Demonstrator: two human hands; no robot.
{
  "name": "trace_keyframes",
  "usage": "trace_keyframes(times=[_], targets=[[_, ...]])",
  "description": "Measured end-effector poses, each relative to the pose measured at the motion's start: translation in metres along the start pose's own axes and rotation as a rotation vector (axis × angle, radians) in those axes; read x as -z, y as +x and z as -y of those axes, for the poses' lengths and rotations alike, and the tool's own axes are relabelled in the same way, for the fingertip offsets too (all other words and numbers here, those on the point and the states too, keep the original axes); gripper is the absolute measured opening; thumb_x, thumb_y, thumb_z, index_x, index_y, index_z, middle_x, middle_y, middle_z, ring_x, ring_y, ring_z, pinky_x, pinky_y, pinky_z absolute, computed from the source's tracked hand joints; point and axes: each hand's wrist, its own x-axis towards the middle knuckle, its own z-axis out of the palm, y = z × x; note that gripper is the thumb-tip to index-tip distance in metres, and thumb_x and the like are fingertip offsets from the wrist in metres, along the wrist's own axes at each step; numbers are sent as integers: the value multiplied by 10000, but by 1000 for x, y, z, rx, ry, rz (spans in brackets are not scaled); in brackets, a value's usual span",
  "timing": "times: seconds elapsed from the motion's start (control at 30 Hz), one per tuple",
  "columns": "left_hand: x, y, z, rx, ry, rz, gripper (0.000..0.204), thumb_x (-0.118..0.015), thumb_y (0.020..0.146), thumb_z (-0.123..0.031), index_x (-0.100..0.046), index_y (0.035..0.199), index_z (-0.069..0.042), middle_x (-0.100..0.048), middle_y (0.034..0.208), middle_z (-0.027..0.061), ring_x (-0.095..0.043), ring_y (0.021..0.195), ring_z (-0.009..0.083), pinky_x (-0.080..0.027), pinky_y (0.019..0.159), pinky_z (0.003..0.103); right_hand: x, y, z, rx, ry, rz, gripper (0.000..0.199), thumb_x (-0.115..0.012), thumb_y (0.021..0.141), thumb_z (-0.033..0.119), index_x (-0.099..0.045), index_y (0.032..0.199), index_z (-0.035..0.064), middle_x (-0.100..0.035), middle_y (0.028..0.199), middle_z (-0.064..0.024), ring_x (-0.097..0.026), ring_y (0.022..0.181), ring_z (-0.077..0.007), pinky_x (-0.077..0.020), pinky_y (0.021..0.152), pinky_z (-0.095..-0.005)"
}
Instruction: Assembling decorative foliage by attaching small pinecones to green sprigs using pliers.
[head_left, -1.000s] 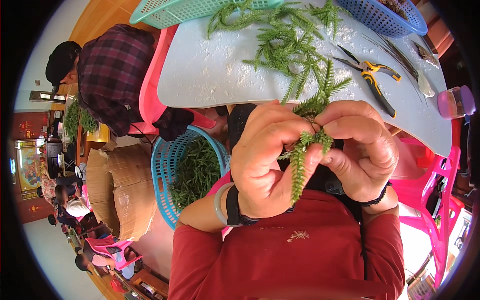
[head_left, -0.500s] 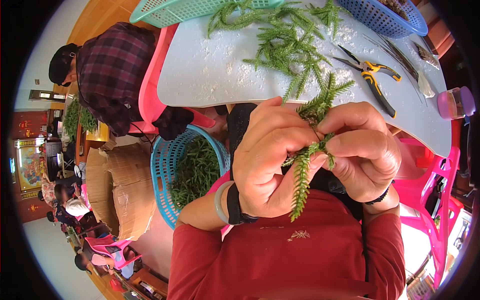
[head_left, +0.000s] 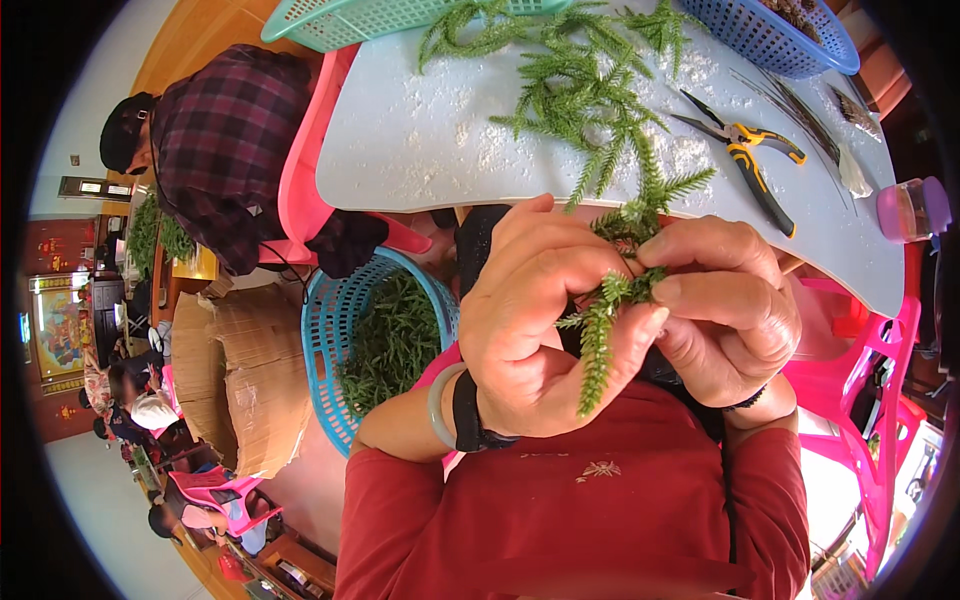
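In front of my red shirt, both hands hold a green pine-like sprig, just off the table's near edge. My left hand is closed on it, with one branch hanging down past the thumb. The fingertips of my right hand pinch its middle. Other shoots of the sprig stick up between the hands toward the table. What the fingertips grip exactly is partly hidden. Beyond, several green sprigs lie on the pale table, among white crumbs. Open-jawed pliers with yellow and black handles lie at the right.
Thin wires and a purple-lidded jar are at the table's right. A blue basket and a mint basket stand at the back. Left are a turquoise basket of greenery, a cardboard box and a seated person.
The sprig's hanging end has risen and turned slightly between my hands. My left thumb reaches a little further right. Both hands keep their hold.
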Motion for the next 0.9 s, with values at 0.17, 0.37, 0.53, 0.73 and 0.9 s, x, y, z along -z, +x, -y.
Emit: trace_keyframes(times=[0.17,0.37,0.53,0.73,0.9], targets=[[2,-3,8,-26,-27,6,127,-710,730,-36,-597,784,-17,-621,754,69,-594,752,243,-381,879,457,-3,-3,-4,78,-58,-18,244,-680,726,-41,-632,960,11,-590,995,-159,-598,758,-226,-504,649,-303],[-4,-12,17,-58,-96,-60,106,-646,782,-54,-596,840,19,-612,812,116,-570,778,250,-388,883,455,-13,-10,-5,156,-218,-71,275,-700,641,-50,-652,908,-9,-603,976,-174,-600,733,-253,-503,634,-307],[-7,-13,17,-16,-162,-114,138,-608,820,-79,-597,886,42,-610,859,150,-565,822,260,-378,931,484,-15,-10,-11,299,-336,-82,301,-717,620,-42,-648,913,-23,-613,953,-189,-609,745,-264,-510,635,-320],[-5,-5,20,-97,-141,-58,114,-680,780,-19,-588,822,33,-584,807,119,-522,727,225,-415,688,321,-9,-9,-2,169,-270,-63,328,-723,616,-39,-646,934,-29,-614,972,-192,-617,774,-280,-515,654,-339],[0,-2,16,-31,-200,12,128,-690,778,-29,-594,841,26,-583,821,112,-528,736,214,-423,690,313,-7,-9,-1,176,-296,-47,344,-736,596,-23,-653,931,-30,-617,978,-194,-621,787,-284,-516,670,-343]])
